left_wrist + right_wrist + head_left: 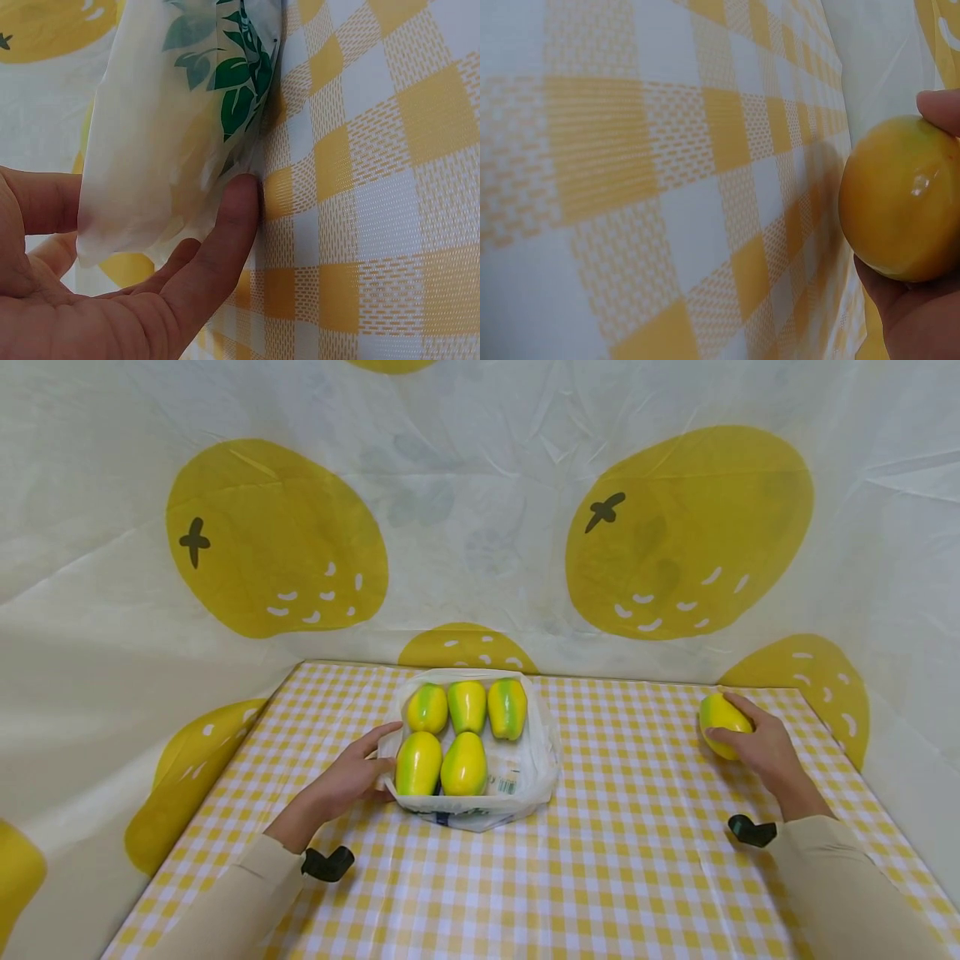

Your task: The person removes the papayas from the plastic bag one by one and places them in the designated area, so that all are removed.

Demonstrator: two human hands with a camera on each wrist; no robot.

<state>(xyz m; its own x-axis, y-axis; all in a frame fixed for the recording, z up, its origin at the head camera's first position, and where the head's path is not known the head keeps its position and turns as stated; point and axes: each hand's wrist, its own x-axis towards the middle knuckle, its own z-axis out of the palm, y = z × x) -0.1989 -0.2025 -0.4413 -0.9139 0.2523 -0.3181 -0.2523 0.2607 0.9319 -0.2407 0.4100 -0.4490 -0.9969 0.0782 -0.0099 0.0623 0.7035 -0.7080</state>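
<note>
My right fingers (753,712) grasp the yellow-green fruit (717,718) at the tabletop's (622,877) right, its glossy, probably firm skin slippery enough to want a round-the-belly hold, while my left fingers (378,735) hold the limp plastic bag (543,752).

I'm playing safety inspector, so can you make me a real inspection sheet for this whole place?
Surface: yellow-and-white checked tablecloth.
Job's things: an open white bag with five yellow-green fruits in it, three behind two; a sixth fruit is outside, to the right.
Clutter: nothing seen.
Grips: left grip touches the bag's left side with its fingers apart; right grip holds the sixth fruit. Each wrist has a black piece beside it.
Cables: nothing seen.
Surroundings: white sheet printed with big yellow fruit shapes.
</note>
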